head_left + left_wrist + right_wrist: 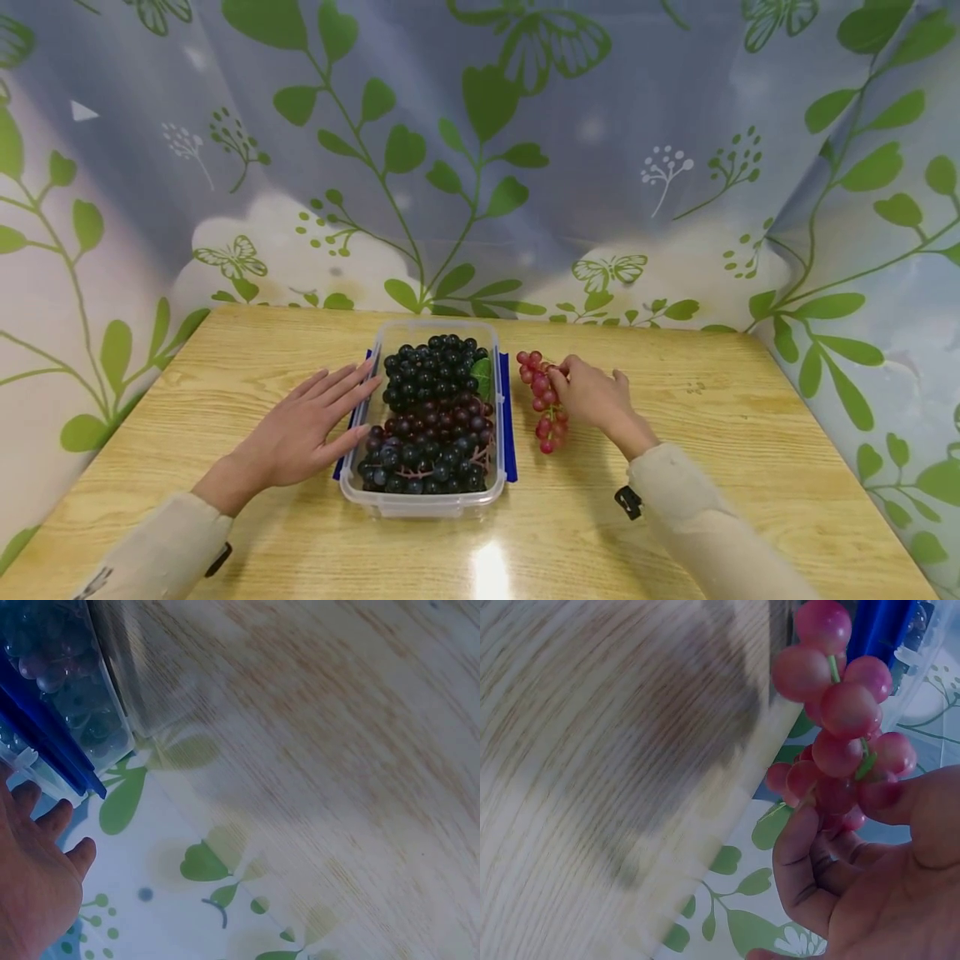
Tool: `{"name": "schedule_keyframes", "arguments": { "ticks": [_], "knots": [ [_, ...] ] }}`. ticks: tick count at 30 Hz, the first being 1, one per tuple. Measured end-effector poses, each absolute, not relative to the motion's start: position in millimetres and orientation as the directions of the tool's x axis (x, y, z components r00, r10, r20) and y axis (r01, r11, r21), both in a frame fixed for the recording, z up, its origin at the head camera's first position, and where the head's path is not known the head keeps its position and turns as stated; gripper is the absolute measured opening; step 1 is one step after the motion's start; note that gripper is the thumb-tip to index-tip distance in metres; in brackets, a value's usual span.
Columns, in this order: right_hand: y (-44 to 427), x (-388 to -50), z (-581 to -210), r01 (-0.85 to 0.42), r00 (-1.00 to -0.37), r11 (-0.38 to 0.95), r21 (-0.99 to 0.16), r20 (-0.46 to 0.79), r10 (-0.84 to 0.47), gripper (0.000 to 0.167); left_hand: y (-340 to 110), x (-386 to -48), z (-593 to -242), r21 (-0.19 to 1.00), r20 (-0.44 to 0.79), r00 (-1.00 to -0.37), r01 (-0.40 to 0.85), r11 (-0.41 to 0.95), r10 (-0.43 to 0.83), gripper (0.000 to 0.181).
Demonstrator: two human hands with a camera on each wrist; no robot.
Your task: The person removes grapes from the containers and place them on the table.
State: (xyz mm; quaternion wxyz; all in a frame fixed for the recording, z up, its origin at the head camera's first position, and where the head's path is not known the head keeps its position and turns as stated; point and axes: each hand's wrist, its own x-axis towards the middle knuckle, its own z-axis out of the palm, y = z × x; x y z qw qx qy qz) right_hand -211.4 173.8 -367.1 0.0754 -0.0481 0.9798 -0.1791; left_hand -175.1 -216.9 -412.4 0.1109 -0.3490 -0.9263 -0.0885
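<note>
My right hand pinches a bunch of red grapes just right of the plastic container. In the right wrist view thumb and curled fingers close on the red grapes, which hang above the table. The clear container holds dark grape bunches, black at the back and front with reddish-purple ones between, and a green leaf at its right side. My left hand has its fingers extended, the tips at the container's left rim. In the left wrist view only part of that hand shows.
Blue locking flaps stick out on both sides of the container. It stands on a wood-grain table. Behind the table and along its sides hangs a cloth printed with leaves and butterflies.
</note>
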Motion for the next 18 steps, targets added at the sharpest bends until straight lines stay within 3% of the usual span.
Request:
{"name": "schedule_keyframes", "arguments": {
  "ticks": [8,18],
  "knots": [
    [165,-211,-370,-0.052,-0.986,0.961,-0.271,-0.141,-0.093,0.036,-218,-175,-412,0.091,0.273,-0.728,0.67,0.737,0.628,0.061],
    [157,-213,-383,-0.04,-0.986,0.965,-0.261,-0.145,-0.08,0.034,-217,-176,-413,0.092,0.287,-0.718,0.679,0.728,0.634,0.061]
  ]
}}
